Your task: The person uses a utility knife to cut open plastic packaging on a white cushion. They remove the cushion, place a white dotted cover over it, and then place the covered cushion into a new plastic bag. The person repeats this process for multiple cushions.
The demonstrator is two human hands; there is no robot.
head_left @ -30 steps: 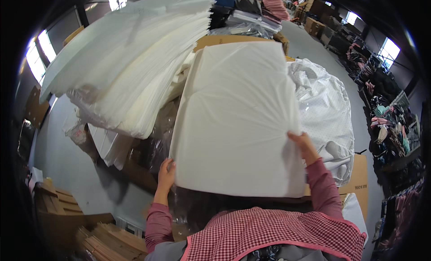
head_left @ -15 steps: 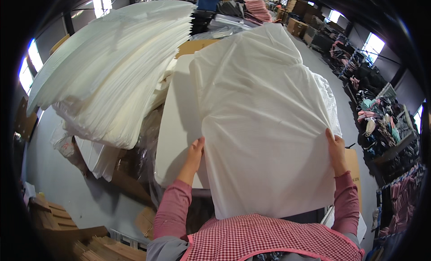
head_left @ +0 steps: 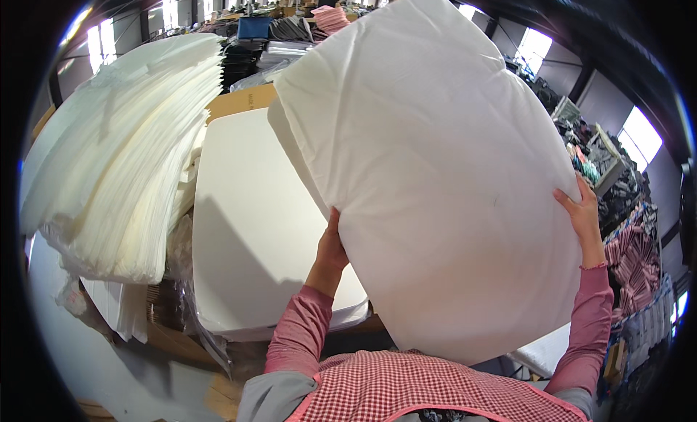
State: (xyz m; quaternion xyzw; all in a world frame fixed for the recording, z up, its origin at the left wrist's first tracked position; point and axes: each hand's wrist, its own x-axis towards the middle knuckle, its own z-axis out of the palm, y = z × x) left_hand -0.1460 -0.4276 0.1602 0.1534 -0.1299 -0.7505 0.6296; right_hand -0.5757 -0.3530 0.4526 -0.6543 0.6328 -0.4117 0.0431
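A large white sheet (head_left: pixel 450 197), lightly creased and soft-looking, is held up in front of me at a tilt. My left hand (head_left: pixel 331 251) grips its left edge, thumb pointing up. On the opposite edge my right hand (head_left: pixel 583 213) is closed with the thumb over the front; its other fingers are partly hidden behind the sheet. Below and left of the sheet lies a stack of smooth white panels (head_left: pixel 236 226) with rounded corners, partly in shadow. Whether the raised sheet touches that stack is hidden.
On the left leans a tall pile of thin white sheets (head_left: pixel 123 153). Behind the panels stands a brown cardboard box (head_left: pixel 243 100). Clear plastic wrap (head_left: pixel 207 328) hangs by the stack. Pink bundles (head_left: pixel 632 259) fill a rack at right; a blue bin (head_left: pixel 253 28) is farther back.
Both hands have lifted the white sheet higher and to the right. More of the panel stack shows at left. My view has turned rightward.
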